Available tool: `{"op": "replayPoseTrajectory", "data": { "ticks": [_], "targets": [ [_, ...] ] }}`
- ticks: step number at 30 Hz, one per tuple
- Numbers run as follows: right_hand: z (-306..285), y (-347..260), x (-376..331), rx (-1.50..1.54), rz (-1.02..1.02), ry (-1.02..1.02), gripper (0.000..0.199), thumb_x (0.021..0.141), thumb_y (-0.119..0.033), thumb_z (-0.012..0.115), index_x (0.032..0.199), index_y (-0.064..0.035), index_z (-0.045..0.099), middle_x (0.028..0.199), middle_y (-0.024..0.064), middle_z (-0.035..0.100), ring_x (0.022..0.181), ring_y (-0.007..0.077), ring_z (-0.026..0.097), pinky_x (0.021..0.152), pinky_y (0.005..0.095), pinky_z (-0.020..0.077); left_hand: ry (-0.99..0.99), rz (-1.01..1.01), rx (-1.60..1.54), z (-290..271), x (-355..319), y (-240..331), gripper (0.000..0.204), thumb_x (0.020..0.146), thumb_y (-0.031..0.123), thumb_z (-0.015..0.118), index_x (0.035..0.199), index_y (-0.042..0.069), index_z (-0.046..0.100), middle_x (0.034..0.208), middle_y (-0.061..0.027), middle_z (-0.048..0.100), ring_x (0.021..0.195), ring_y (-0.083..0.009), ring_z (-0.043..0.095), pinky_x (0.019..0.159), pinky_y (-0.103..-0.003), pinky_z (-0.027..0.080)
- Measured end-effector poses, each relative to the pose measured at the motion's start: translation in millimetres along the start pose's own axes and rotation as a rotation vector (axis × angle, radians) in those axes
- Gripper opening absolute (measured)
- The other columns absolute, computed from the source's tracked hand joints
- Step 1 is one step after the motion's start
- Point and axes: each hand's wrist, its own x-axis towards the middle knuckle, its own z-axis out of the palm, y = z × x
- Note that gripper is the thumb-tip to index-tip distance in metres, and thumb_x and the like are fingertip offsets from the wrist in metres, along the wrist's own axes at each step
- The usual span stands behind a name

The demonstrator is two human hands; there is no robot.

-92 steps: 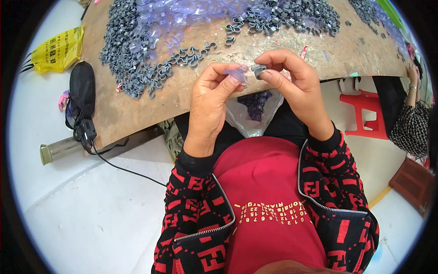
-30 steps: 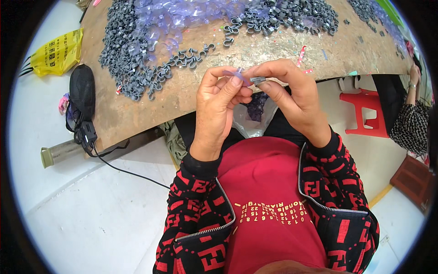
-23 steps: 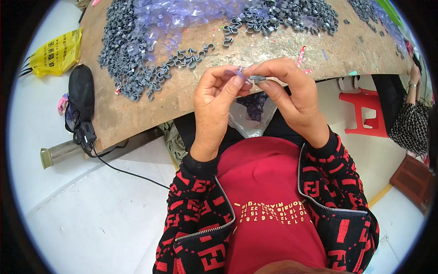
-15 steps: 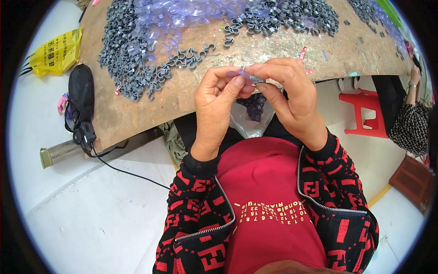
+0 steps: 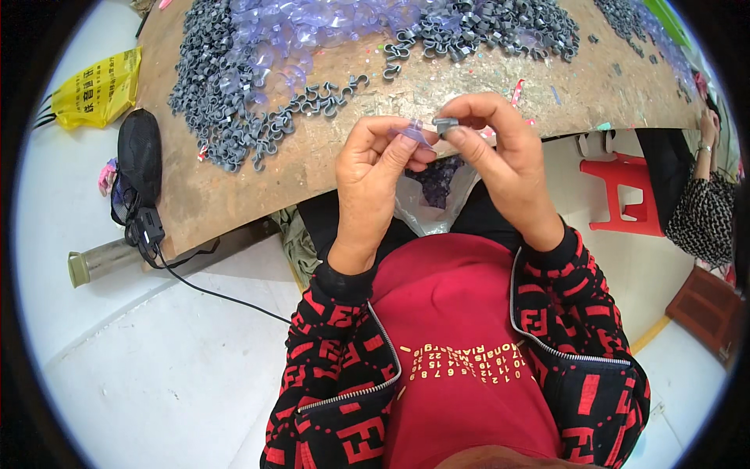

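Observation:
My left hand [image 5: 375, 168] pinches a small clear purple suction cup [image 5: 412, 134] between thumb and fingers. My right hand [image 5: 500, 148] grips a small grey plastic clip [image 5: 445, 124] at its fingertips, pressed against the cup. Both hands hover just over the near edge of the worn brown table [image 5: 312, 164]. On the table lie a heap of grey clips [image 5: 226, 94] at the left, a pile of clear purple cups [image 5: 312, 23] at the back, and more grey clips [image 5: 492, 27] at the right.
A clear bag with finished purple pieces [image 5: 437, 187] hangs in my lap under the table edge. A yellow bag [image 5: 98, 90], a black pouch with a cable [image 5: 141, 160] and a bottle [image 5: 98, 262] lie at the left. A red stool [image 5: 621, 191] and another person [image 5: 699, 203] are at the right.
My hands have stayed close together over the table edge, turning the clip and cup against each other; they sit slightly higher than three seconds ago.

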Motion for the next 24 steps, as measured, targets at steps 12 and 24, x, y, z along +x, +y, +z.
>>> {"op": "replayPoseTrajectory", "data": {
  "ticks": [12,24],
  "targets": [
    [-1,5,5,0.114,0.059,-0.014,0.018,0.088,-0.003,0.061,0.106,0.001,0.063,0.089,0.0035,0.06,0.082,0.0108,0.058,0.073,0.0237,0.0464,-0.066,-0.037,0.015,0,0,4,0.014,0.094,0.011,0.059,0.102,0.001,0.056,0.087,-0.0088,0.066,0.075,-0.0132,0.064,0.067,-0.025,0.051],
    [-16,14,22,-0.507,-0.597,-0.068,0.023,0.076,-0.001,0.067,0.099,-0.0001,0.064,0.088,0.0101,0.063,0.074,0.0228,0.06,0.069,0.0302,0.0477,-0.138,-0.099,0.152,-6,4,12,0.012,0.094,0.011,0.058,0.1,0.0,0.057,0.084,-0.0084,0.066,0.069,-0.0098,0.06,0.064,-0.023,0.05]
  ]
}}
